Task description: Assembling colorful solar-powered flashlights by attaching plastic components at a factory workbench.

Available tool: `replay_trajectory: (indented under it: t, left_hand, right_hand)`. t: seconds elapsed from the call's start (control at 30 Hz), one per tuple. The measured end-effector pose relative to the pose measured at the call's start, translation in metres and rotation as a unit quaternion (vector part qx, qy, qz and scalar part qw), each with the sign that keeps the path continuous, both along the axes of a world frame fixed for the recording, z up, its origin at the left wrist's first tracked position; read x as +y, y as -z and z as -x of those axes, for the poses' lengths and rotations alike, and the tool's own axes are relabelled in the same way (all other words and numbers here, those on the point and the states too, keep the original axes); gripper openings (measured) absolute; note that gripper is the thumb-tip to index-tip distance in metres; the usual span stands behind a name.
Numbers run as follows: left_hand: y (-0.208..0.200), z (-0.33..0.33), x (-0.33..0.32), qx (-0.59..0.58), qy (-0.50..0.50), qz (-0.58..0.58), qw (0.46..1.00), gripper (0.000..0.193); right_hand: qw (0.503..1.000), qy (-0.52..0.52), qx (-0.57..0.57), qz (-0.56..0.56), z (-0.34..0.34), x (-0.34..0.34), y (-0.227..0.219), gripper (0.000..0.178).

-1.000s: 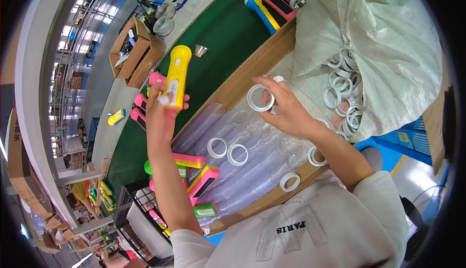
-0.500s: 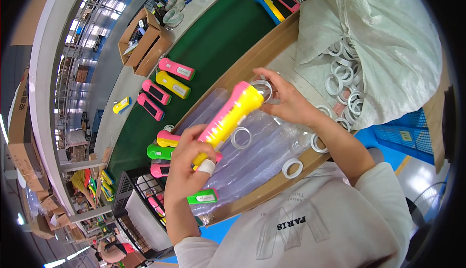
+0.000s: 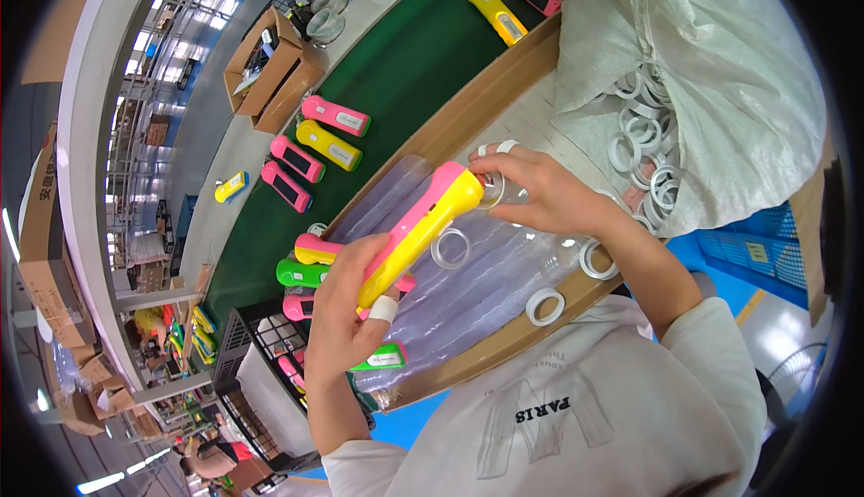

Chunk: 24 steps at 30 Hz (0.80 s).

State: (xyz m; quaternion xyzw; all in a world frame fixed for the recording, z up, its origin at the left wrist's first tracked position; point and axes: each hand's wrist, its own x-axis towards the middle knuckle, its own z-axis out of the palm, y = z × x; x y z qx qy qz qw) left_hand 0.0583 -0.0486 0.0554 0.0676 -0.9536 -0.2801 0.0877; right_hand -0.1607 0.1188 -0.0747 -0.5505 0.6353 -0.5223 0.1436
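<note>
A pink and yellow flashlight is gripped by its handle in my left hand, its wide head pointing up and right. My right hand pinches a clear plastic cup-shaped piece against the open end of that head; whether it sits inside the rim I cannot tell. White wraps show on fingers of both hands. Below them, a white ring lies on long clear plastic tubes in a cardboard tray. Pink-yellow and green flashlights lie by my left hand.
A green conveyor belt carries several flashlights. White rings spill from a white woven sack at the right. An open carton stands beyond the belt. A black crate is at the lower left, a blue crate at the right.
The flashlight has turned in my left hand, showing more of its pink side. My right hand has brought the clear piece against its head. A flashlight at the belt's far end now shows its yellow face.
</note>
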Motion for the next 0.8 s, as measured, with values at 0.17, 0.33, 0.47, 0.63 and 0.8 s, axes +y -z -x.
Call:
replay_trajectory:
  t: [0.17, 0.33, 0.47, 0.63, 0.8]
  left_hand:
    - [0.008, -0.009, -0.005, -0.123, -0.02, -0.181, 0.976, 0.058]
    - [0.041, -0.026, 0.006, -0.113, -0.034, -0.456, 0.882, 0.065]
    - [0.039, -0.045, 0.018, -0.106, 0.016, -0.49, 0.865, 0.059]
    - [0.034, 0.0, 0.031, 0.055, 0.048, 0.063, 0.995, 0.057]
    - [0.066, -0.012, 0.022, 0.119, 0.084, 0.276, 0.95, 0.053]
  right_hand:
    - [0.995, -0.096, 0.004, 0.037, -0.006, 0.015, -0.033, 0.069]
    - [0.978, -0.19, -0.035, 0.077, -0.026, 0.018, -0.036, 0.057]
    - [0.939, -0.207, 0.105, 0.252, -0.053, 0.03, -0.065, 0.052]
    - [0.92, -0.002, -0.389, 0.041, -0.054, 0.009, -0.008, 0.037]
    - [0.753, -0.052, -0.648, -0.099, -0.04, 0.001, -0.031, 0.05]
